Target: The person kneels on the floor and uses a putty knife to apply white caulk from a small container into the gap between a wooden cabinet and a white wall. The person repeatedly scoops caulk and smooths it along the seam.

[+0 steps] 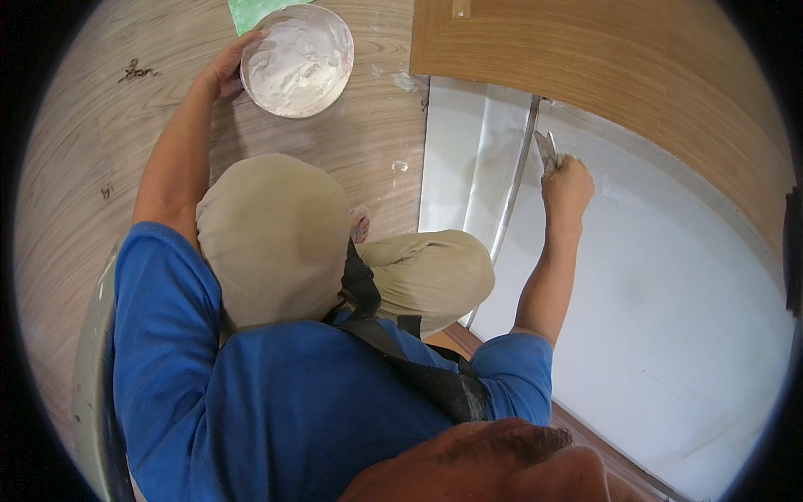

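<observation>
At the far left, my left hand [227, 69] grips the rim of a round bowl [349, 65], fingers over its edge. Smeared white paste [299, 74] fills the bowl. My right hand [569, 186] is closed round the handle of a putty knife [546, 149], whose thin metal blade points away from me. The blade lies over the far left end of a white panel [652, 276], beside the narrow dark and metallic strip [512, 188] along its edge. Whether the blade touches the surface I cannot tell.
Wood-grain boarding [552, 42] runs across the far right, above the white panel. A green sheet [247, 13] lies behind the bowl. The wood-look floor [92, 243] carries dark marks and white smears [400, 166]. A pale chair edge [90, 368] shows at my left.
</observation>
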Available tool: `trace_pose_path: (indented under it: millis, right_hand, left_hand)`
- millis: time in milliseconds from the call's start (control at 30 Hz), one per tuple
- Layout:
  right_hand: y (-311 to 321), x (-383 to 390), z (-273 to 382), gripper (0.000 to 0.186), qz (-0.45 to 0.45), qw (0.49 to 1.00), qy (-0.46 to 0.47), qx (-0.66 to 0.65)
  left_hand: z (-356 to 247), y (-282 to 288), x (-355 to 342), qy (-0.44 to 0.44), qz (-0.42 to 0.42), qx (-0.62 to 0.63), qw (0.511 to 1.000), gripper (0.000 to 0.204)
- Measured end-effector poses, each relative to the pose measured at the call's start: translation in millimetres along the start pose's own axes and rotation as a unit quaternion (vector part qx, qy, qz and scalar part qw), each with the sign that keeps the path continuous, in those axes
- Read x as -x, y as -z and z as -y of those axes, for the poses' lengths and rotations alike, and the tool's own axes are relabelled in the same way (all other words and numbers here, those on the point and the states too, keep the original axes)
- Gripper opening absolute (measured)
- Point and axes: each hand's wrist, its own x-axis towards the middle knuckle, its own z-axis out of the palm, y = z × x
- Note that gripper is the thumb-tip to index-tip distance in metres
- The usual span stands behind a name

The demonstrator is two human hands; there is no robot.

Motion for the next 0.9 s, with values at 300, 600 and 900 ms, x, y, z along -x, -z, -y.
trace_pose_path:
  millis: [300, 600, 900]
  right_hand:
    - [-10.8, -42.2, 0.0, 0.013, 0.011, 1.000, 0.001, 0.011]
    - [-16.0, -43.2, -6.1, 0.025, -0.070, 0.991, -0.085, -0.078]
    - [6.5, -6.0, -18.6, 0.021, -0.264, 0.953, -0.146, -0.035]
  left_hand:
    - [-4.8, -20.6, 14.3, -0.024, -0.013, 0.001, 1.000, 0.070]
    - [-3.6, -11.9, 10.0, -0.011, 0.000, -0.004, 1.000, 0.075]
    - [-2.2, -10.4, 10.1, -0.020, -0.002, -0.001, 1.000, 0.076]
